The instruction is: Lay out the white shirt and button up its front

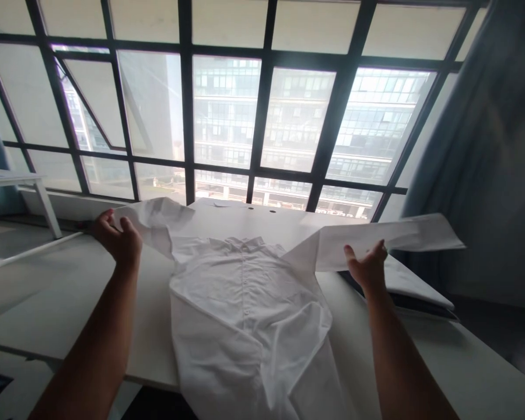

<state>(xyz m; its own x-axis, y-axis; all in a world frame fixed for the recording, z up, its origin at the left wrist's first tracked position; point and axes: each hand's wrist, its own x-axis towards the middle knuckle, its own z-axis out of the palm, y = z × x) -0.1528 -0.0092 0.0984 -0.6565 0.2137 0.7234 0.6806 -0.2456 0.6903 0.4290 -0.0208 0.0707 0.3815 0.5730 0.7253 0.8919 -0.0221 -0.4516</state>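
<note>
A white button-front shirt (219, 303) lies front side up on the table, collar at the far end, its lower part hanging toward me over the near edge. Both sleeves are spread out sideways and raised. My left hand (120, 236) is closed on the end of the left-side sleeve (157, 219). On the other side, my right hand (370, 265) grips the right-side sleeve (394, 233) partway along, with its cuff end sticking out beyond the hand. Some fingers of the right hand are hidden behind the cloth. Wrinkles cross the shirt's front.
The white table (153, 326) runs under the shirt. A stack of folded white and dark cloth (415, 286) sits at the right, beyond my right hand. Behind stand large dark-framed windows (227, 111) and a blue-grey curtain (459, 151). Another white table (13, 178) is at far left.
</note>
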